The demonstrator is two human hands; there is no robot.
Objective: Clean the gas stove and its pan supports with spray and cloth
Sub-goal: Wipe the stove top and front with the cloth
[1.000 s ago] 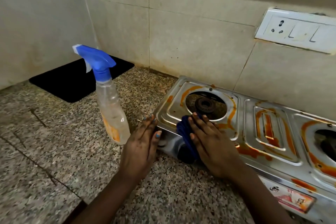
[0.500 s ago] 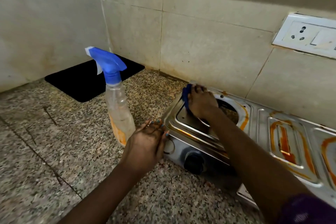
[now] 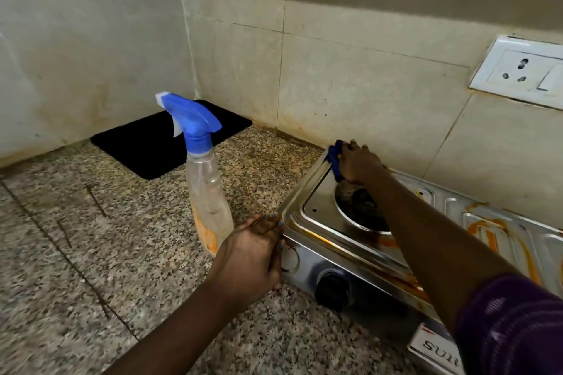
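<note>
The right hand (image 3: 356, 163) reaches across the gas stove (image 3: 323, 213) to its far left corner, fingers curled over a blue cloth (image 3: 334, 158) and pressing it down on the steel top there. Only a small fold of the cloth shows past the knuckles; the rest is hidden under the hand. The right forearm crosses above the left burner well (image 3: 356, 210), and a purple sleeve (image 3: 511, 326) covers the arm at the lower right edge of the view.

The left hand (image 3: 253, 256) lies against the stove's near left corner, fingers together and bent loosely round the corner edge, nails painted blue, thumb on the front panel. It holds nothing else.

The stove stands on the counter (image 3: 91, 253), a speckled granite top, with its back edge close to the tiled wall (image 3: 350, 79). Its steel top is shiny around the left burner well, while orange-brown streaks mark the front rim and the middle panel to the right. A black knob (image 3: 333, 288) sits on the front panel just right of the left hand, and part of a label with letters shows at the lower right.

A spray bottle (image 3: 207, 192) stands upright on the counter just left of the left hand; I cannot tell whether they touch. It has a blue trigger head and a clear body with an orange label low down. Behind it, in the counter's far corner, lies a black mat (image 3: 146, 146). A white wall socket (image 3: 521, 70) is fixed to the tiles at the upper right.
</note>
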